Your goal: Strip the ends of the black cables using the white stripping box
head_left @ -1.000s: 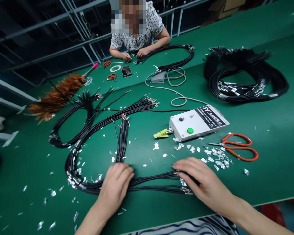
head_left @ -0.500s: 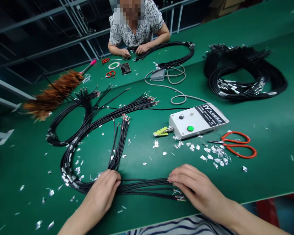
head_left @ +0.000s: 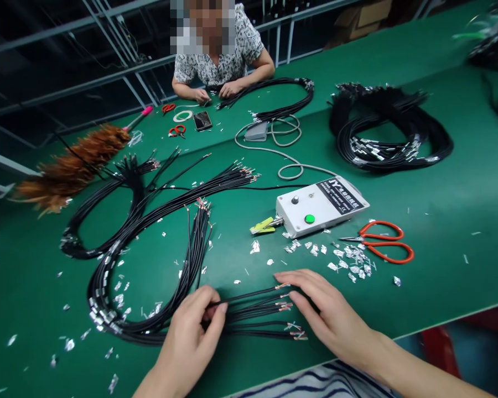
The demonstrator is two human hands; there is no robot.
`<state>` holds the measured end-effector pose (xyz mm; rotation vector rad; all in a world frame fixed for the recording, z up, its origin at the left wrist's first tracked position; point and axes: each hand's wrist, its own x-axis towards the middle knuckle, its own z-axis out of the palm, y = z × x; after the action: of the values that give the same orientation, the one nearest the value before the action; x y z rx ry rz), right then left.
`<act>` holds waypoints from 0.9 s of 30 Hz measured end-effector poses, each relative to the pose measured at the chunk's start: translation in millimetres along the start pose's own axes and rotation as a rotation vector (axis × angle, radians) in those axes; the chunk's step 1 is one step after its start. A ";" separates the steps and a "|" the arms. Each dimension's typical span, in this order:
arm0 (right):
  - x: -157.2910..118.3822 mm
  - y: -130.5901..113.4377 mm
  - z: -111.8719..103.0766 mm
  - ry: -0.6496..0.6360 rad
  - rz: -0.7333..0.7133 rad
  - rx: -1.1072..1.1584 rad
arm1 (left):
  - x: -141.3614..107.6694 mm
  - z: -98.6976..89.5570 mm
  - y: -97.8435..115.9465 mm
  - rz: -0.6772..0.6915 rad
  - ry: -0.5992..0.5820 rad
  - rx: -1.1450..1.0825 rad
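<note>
A brown feather duster (head_left: 74,160) lies far left, beyond a cable coil (head_left: 72,232). Near the middle, the left hand (head_left: 195,326) pinches a black cable (head_left: 253,293); its bared tip points right, with other cables (head_left: 253,307) on its near side. Farther off sits a grey box (head_left: 321,205). The right hand (head_left: 326,309) is spread around that tip; contact is unclear. Foil scraps (head_left: 354,260) and orange-handled scissors (head_left: 388,243) lie beyond it, a larger coil (head_left: 392,160) far right.
</note>
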<state>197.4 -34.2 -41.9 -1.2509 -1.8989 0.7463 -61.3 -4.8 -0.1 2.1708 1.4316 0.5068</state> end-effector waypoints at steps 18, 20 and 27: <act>36.6 -6.1 -5.4 0.202 0.261 0.331 | 43.8 32.9 41.8 -0.283 -0.125 -0.642; 43.2 -5.9 -3.6 0.252 0.232 0.318 | 44.8 34.6 42.8 -0.308 -0.108 -0.695; 43.1 -10.9 5.2 0.312 -0.059 0.187 | 49.8 36.3 45.6 -0.315 -0.039 -0.746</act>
<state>176.4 1.6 -25.1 -1.1174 -1.5695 0.6395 11.5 19.1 -1.1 1.3370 1.2576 0.7294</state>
